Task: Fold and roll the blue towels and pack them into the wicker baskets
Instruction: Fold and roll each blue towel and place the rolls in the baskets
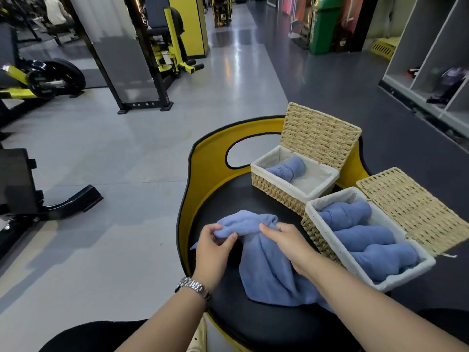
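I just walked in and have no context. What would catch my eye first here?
Two hands, left and right, bunch a loose blue towel on a black, yellow-rimmed seat. To the right, the near basket holds three rolled towels, and the far basket holds one; both lids stand open.

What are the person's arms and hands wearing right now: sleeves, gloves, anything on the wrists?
Both forearms are bare, with no sleeves in view, and neither the left hand nor the right hand is gloved. A silver metal link-bracelet watch sits on the left wrist; the right wrist carries nothing.
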Demonstrator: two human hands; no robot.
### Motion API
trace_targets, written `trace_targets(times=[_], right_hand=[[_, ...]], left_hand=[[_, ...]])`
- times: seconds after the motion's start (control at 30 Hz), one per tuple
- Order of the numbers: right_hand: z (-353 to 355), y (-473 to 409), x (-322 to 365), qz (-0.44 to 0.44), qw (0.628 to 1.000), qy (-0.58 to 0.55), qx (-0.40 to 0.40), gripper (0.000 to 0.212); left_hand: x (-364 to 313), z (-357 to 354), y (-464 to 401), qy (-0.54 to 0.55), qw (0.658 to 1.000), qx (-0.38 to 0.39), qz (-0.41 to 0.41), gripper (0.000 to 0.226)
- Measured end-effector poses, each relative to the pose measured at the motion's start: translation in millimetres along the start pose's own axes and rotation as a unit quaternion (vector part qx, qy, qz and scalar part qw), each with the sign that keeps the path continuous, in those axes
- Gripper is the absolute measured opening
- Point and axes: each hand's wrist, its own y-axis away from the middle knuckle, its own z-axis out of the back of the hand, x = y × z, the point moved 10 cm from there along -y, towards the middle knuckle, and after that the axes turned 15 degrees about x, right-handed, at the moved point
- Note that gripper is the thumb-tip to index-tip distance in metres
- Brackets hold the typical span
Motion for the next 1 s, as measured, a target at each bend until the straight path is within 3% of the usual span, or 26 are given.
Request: trace_targets(times=[0.07,0.13,0.23,0.33,0.4,0.53,0.67,0.77,0.83,0.87,0.9,1.0], right_hand=[[-1,16,23,0.040,0.999,-0.007,0.012,0.034],[-4,32,42,0.065,0.997,-0.022,0.028,0.022],[-8,55,57,0.077,0.990,-0.102,0.066,0.021],[2,79,75,0.082,0.991,-0.088,0.057,0.022],[9,96,87,0.070,0.995,-0.064,0.031,0.007],[3,127,114,0.034,0.997,0.013,0.065,0.018],[-23,158,120,0.043,0.973,-0.169,0.152,0.024],[-44,169,90,0.035,0.948,-0.276,0.151,0.033],[-69,176,64,0.007,0.929,-0.319,0.186,0.015],[-74,178,56,0.010,0.924,-0.331,0.193,0.019],[-76,180,51,0.011,0.923,-0.335,0.189,0.028],[-42,178,59,0.062,0.947,-0.299,0.096,0.017]], left_hand=[[1,-9,1,0.138,0.987,0.065,0.047,0.033],[1,-27,8,0.214,0.961,0.143,0.100,0.026],[-21,-28,17,0.155,0.969,0.178,0.067,0.033],[-62,-17,29,0.064,0.984,0.169,0.008,0.029],[-89,-12,39,0.066,0.985,0.160,-0.024,0.027],[-136,-9,59,0.105,0.980,0.159,-0.057,0.023],[-177,-15,81,0.169,0.969,0.162,-0.080,0.027],[-198,-10,97,0.143,0.974,0.149,-0.093,0.025],[-204,1,102,0.105,0.978,0.141,-0.114,0.017],[-206,9,105,0.088,0.980,0.135,-0.117,0.015],[-205,17,108,0.070,0.982,0.131,-0.113,0.020],[-200,40,115,0.046,0.984,0.141,-0.097,0.040]])
